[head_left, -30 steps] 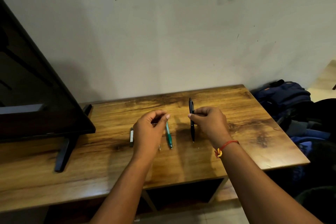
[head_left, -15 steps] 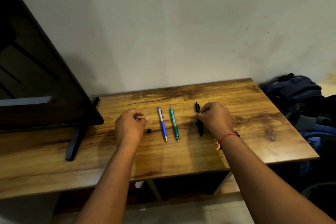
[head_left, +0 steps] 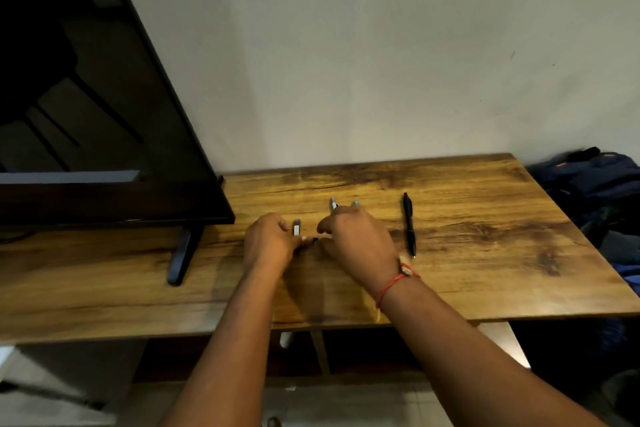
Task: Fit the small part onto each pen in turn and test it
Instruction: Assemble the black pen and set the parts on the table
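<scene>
The head view is the only one here. On the wooden table (head_left: 485, 253) both hands meet near the middle. Between them lies the small part (head_left: 314, 240), a tiny dark piece, low at the table surface. The left hand (head_left: 268, 244) has its fingers curled and one fingertip reaches up to the part. If it really pinches the part or only touches it, I cannot tell. The right hand (head_left: 358, 241) comes from the other side with thumb and forefinger a little parted, the part at the mouth of this gap. It seems not closed on anything.

Just beyond the left hand lies a short grey object (head_left: 296, 229). What it is I cannot say. The right hand covers most of the blue pen (head_left: 333, 203) and the green pen (head_left: 355, 203), so only their far ends show. The black pen (head_left: 409, 224) lies alone, to the right, touched by no hand.

I judge that the step in hand is to take up the small part. The next move needs a sure pinch on such a tiny piece, then one pen picked up and lined with it. The part can slip easily.

A television (head_left: 104, 149) stands at the left, and bags (head_left: 588, 180) lie at the right.
</scene>
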